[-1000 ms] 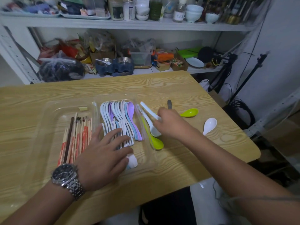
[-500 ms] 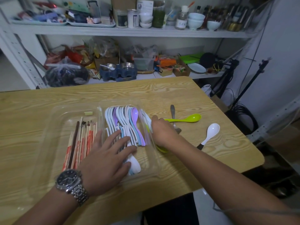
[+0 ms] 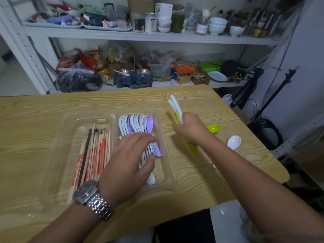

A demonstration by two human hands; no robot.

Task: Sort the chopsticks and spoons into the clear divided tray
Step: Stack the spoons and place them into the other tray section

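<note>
1. Looking down from a head-worn camera, a wooden table [image 3: 43, 120] fills the view, with cluttered white shelves [image 3: 122, 35] behind it.
2. On the table sits a clear divided tray [image 3: 57, 155] with two long compartments side by side.
3. Its left compartment holds a bundle of chopsticks [image 3: 94, 155], some in red and white paper sleeves, lying lengthwise.
4. Its right compartment holds a row of nested spoons [image 3: 136, 124], mostly white with light blue and purple ones at the right edge.
5. The left hand [image 3: 128, 163], with a metal wristwatch [image 3: 91, 197] on its wrist, lies flat on the spoon handles, fingers spread apart and pressing down, not gripping.
6. The right hand [image 3: 191, 130] is just right of the tray, above the table, fingers closed around a bunch of held spoons [image 3: 177, 109]; white and green handles stick up past the fist, and a green bowl shows below it.
7. Farther right on the table lie a loose green spoon [image 3: 214, 128] and a loose white spoon [image 3: 234, 142], apart from each other.
</note>
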